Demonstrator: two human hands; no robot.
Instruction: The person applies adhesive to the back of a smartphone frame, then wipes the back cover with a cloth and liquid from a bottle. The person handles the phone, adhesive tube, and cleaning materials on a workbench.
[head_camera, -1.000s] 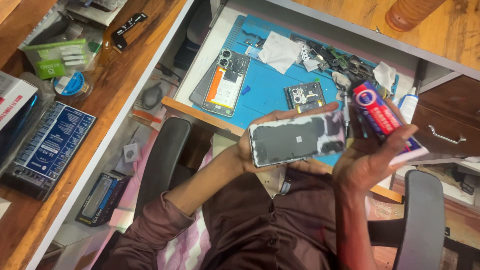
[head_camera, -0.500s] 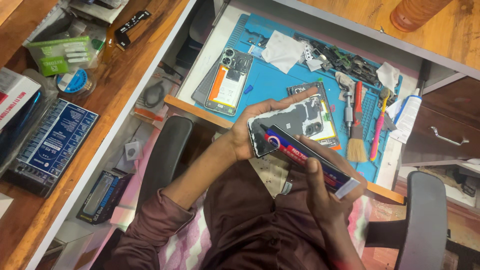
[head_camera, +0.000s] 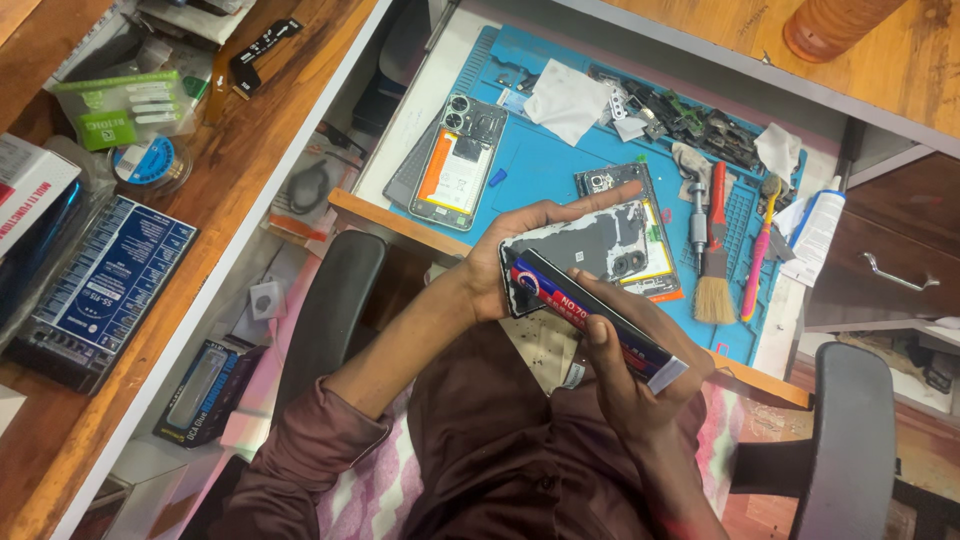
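Here, left hand (head_camera: 500, 280) clasps the phone back (head_camera: 585, 250) — right hand (head_camera: 625, 375) clasps the glue tube (head_camera: 590, 315) at its edge.

Over a blue mat (head_camera: 545, 165), the left hand (head_camera: 500, 270) holds a phone back cover (head_camera: 590, 245); the right hand (head_camera: 625, 375) presses a glue tube (head_camera: 590, 320) against it.

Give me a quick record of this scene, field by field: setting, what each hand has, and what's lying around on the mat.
Setting: blue repair mat on a pull-out tray
Left hand: holds a phone back cover by its edge
Right hand: holds an adhesive tube, nozzle at the cover's edge
On mat: opened phone, brush, white cloth
Left counter: blue box
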